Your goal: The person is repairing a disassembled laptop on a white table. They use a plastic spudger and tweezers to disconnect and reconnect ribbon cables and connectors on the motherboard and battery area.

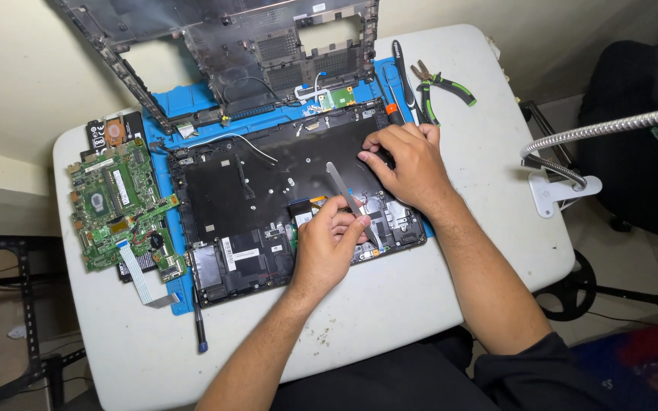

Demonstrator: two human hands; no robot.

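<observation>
The right hand (409, 164) covers the spot it presses on the open laptop base (268, 198), so what its fingertips touch cannot be seen. The left hand (327, 245) hides the lower end of the tweezers (350, 199) and the parts under its palm. The back cover (230, 46) at the far side is cut off by the top edge. The bendy lamp arm (611, 125) runs out at the right edge. The tiny parts on the green board (119, 202) are too small to tell.
</observation>
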